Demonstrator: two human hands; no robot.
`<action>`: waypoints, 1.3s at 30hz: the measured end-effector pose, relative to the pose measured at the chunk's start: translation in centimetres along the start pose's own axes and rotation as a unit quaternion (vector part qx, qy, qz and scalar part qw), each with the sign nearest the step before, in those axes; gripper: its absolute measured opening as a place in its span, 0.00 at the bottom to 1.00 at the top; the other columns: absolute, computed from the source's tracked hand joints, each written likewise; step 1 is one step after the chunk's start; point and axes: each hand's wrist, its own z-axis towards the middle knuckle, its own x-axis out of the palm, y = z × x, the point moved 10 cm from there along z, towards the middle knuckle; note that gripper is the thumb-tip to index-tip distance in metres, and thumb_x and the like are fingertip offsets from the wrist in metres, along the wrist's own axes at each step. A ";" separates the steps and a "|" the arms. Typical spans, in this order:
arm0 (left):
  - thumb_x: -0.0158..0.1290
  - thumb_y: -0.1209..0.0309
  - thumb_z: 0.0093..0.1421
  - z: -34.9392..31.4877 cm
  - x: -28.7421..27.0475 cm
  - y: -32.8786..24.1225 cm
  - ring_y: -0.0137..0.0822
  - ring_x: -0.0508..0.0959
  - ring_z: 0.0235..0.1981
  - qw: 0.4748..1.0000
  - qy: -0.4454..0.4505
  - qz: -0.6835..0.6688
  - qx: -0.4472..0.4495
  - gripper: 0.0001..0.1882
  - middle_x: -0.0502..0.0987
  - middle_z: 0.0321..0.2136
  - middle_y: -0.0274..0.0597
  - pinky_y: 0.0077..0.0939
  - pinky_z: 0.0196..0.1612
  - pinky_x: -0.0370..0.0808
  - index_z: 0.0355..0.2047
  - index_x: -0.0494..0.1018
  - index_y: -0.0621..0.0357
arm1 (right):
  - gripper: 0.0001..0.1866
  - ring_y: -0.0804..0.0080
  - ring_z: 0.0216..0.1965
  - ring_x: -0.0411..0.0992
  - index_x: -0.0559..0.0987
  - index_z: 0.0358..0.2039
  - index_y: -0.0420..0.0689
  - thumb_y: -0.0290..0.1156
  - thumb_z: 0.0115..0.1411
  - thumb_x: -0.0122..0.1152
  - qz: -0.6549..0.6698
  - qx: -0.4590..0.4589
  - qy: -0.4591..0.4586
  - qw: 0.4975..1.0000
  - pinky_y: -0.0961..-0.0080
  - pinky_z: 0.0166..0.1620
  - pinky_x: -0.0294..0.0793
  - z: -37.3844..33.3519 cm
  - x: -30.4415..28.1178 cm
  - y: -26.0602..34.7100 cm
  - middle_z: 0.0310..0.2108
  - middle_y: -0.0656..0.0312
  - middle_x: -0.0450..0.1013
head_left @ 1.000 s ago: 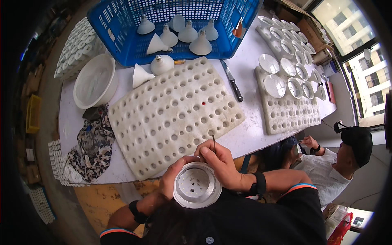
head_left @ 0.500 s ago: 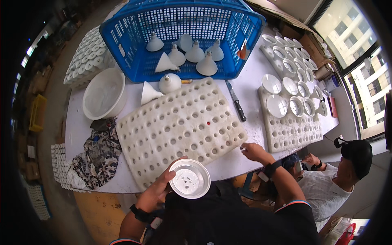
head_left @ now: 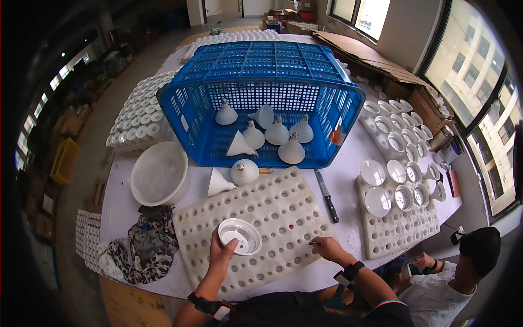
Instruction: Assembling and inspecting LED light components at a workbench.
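Observation:
My left hand grips a round white lamp housing, tilted with its hollow side up. The thumb reaches inside, and small holes show in the bottom. Beneath it lies a cream foam board with rows of round holes. Over the board's right side, my right hand pinches a thin, small item, too fine to name. A tiny red piece sits on the board. Two white reflector bulbs, one upright and one on its side, rest at the board's far edge.
A blue crate on its side holds several bulbs. A black-handled knife lies right of the board. Left are a white bowl and camouflage cloth. Another foam board bears white cups and discs. A person sits at right.
My view has tilted up. My left hand has carried the lamp housing forward over the foam board and tipped it. My right hand has moved inward over the board's right side.

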 end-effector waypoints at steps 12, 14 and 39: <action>0.61 0.63 0.46 1.4 8.0 7.6 0.41 0.63 0.55 0.992 0.098 0.070 0.026 0.44 0.62 0.53 0.49 0.33 0.58 0.59 0.59 0.52 0.64 | 0.20 0.83 0.16 0.58 0.73 0.44 0.40 0.44 0.61 0.50 0.399 0.061 0.126 0.906 0.84 0.19 0.57 4.3 6.6 4.9 0.19 0.69 0.64; 0.61 0.61 0.46 1.0 9.9 8.5 0.41 0.63 0.56 0.984 0.169 0.060 0.005 0.44 0.62 0.53 0.49 0.33 0.59 0.58 0.59 0.52 0.64 | 0.14 0.84 0.18 0.59 0.74 0.41 0.41 0.35 0.58 0.52 0.398 0.029 0.149 0.905 0.84 0.20 0.58 3.0 6.0 3.3 0.20 0.70 0.64; 0.47 0.66 0.63 -1.4 14.3 14.4 0.41 0.73 0.46 0.949 0.157 0.187 -0.198 0.23 0.70 0.48 0.51 0.32 0.47 0.71 0.55 0.61 0.65 | 0.10 0.66 0.20 0.74 0.70 0.30 0.34 0.29 0.52 0.47 0.346 0.321 -0.752 0.460 0.69 0.27 0.71 -28.6 -25.9 -36.7 0.21 0.53 0.73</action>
